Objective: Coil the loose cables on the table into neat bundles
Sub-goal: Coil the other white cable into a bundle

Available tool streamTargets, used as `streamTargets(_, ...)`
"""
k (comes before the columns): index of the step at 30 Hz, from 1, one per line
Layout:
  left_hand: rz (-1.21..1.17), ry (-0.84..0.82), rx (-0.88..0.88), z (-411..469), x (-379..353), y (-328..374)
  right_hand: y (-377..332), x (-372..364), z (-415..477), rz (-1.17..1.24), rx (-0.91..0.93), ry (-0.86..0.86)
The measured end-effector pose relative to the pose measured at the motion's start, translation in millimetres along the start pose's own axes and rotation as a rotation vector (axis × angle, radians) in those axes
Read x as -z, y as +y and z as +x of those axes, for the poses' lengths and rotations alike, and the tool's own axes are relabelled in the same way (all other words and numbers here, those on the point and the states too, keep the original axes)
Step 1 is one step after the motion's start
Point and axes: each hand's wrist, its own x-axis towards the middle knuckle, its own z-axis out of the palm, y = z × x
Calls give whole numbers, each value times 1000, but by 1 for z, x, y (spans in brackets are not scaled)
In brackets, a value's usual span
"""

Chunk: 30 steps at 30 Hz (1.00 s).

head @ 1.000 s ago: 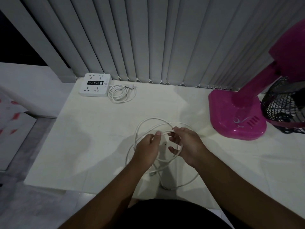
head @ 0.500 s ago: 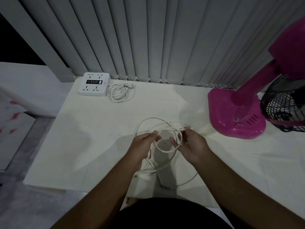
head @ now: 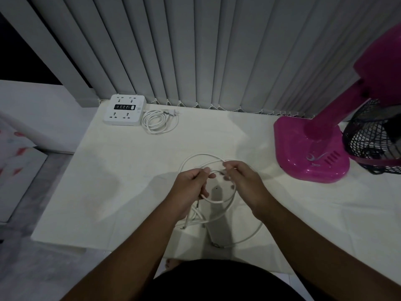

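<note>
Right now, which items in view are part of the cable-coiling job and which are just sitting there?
Part of the job:
- loose white cable, held in both hands
- left hand
- right hand
- white table

Just sitting there:
- white power strip
- its cord, already coiled beside it
- pink fan
- grey vertical blinds

Pink fan base point(head: 312, 153) at right, black mesh guard point(head: 373, 135) beside it, grey vertical blinds point(head: 195, 51) behind.
</note>
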Motion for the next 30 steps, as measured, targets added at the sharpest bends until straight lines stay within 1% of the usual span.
streamTargets(1,-29,8,2,0,-2,2,-1,-3,-1,-30,10,-84)
streamTargets(2,-49,16,2,0,-3,4,-1,-6,-1,-63,18,-123)
streamTargets(4,-64,3,15,0,-1,7,-2,-9,-1,-62,14,-79)
streamTargets(6,-51,-43,64,-1,3,9,-2,-11,1,71,-59,-16)
streamTargets(8,-109,-84,112,-3,3,8,-2,-12,0,239,-134,-18)
streamTargets(10,-237,-74,127,-4,0,9,-1,-13,-3,288,-161,-55)
streamTargets(11,-261,-45,128,-5,-1,9,-1,-14,-5,293,-166,-77)
streamTargets(13,-206,10,114,-5,-2,9,-3,-14,-6,306,-172,-114)
streamTargets(15,-109,10,83,-5,-4,9,-7,-13,-6,306,-161,-145)
streamTargets(17,-88,-41,63,-8,-5,11,-10,-13,-4,256,-118,-157)
streamTargets(19,-111,-118,89,-11,-4,16,-12,-14,-1,223,-82,-97)
streamTargets(21,-154,-178,133,-14,-4,19,-11,-13,3,328,-89,-15)
streamTargets(22,-175,-185,138,-15,-6,20,-10,-12,4,401,-112,-1)
streamTargets(24,-174,-141,110,-14,-10,21,-7,-11,3,512,-168,-31)
streamTargets(26,-124,-94,78,-11,-14,21,-4,-10,2,555,-226,-82)
streamTargets(28,-56,-93,68,-9,-16,20,-4,-6,3,512,-242,-121)
streamTargets(30,5,-129,64,-8,-13,18,-5,-3,5,354,-211,-143)
